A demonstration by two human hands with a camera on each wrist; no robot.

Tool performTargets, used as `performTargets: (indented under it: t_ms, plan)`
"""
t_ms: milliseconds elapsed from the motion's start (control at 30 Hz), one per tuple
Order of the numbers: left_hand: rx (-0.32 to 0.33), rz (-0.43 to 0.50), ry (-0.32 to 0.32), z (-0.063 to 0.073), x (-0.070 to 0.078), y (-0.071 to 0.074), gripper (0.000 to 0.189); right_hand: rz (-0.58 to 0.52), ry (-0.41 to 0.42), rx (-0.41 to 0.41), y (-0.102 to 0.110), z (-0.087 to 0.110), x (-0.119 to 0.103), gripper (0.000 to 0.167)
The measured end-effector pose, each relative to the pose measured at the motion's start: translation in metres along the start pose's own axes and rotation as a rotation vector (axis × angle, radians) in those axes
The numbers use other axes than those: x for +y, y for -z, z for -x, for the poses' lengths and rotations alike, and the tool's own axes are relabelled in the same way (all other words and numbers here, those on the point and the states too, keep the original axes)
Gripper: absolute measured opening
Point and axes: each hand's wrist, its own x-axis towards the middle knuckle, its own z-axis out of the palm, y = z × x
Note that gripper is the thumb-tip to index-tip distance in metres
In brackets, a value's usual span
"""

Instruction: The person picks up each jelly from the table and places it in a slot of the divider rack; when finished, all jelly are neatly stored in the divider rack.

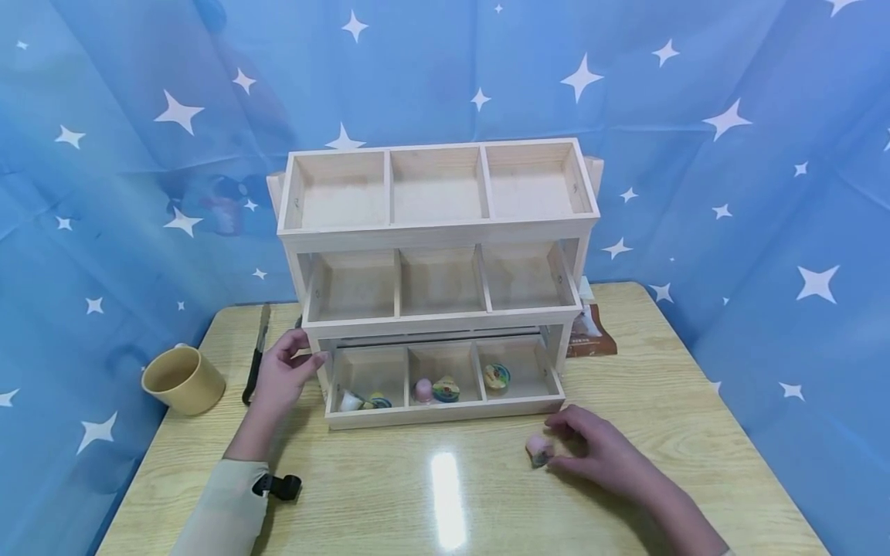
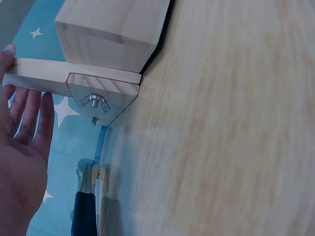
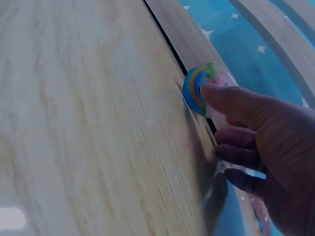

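Note:
A three-tier wooden rack (image 1: pixel 438 234) with divided trays stands on the table. My left hand (image 1: pixel 283 369) holds its left upright near the bottom tray; in the left wrist view, the thumb is above the wooden leg (image 2: pixel 42 73) and the fingers below. Before the rack's lower right corner, my right hand (image 1: pixel 601 454) pinches a small pink jelly cup (image 1: pixel 538 448). Its round rainbow-patterned lid (image 3: pixel 193 91) shows in the right wrist view, tilted on its side, with the thumb against it. Several similar cups lie in the bottom tray, among them one (image 1: pixel 497 376) in its right compartment.
A tan mug (image 1: pixel 184 380) stands at the table's left edge. Between mug and rack lies a black-handled knife (image 1: pixel 257 355). Behind the rack's right side sits a brown packet (image 1: pixel 594 336). A blue star-patterned curtain (image 1: pixel 786 193) surrounds the table.

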Motion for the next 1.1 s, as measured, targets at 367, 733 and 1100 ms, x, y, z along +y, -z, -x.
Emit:
performTargets:
  t_ms: [367, 733, 1100]
  plan:
    - [0.008, 0.004, 0.002, 0.0, -0.002, 0.002, 0.039, -0.072, 0.068, -0.061, -0.014, -0.009, -0.011, 0.04]
    - [0.0, 0.009, 0.003, 0.001, -0.002, 0.001, 0.039, -0.095, 0.085, -0.136, -0.026, -0.022, -0.021, 0.037]
    - [0.004, 0.001, 0.005, 0.0, -0.002, 0.0, 0.039, -0.137, 0.132, -0.136, -0.032, -0.027, -0.027, 0.031]
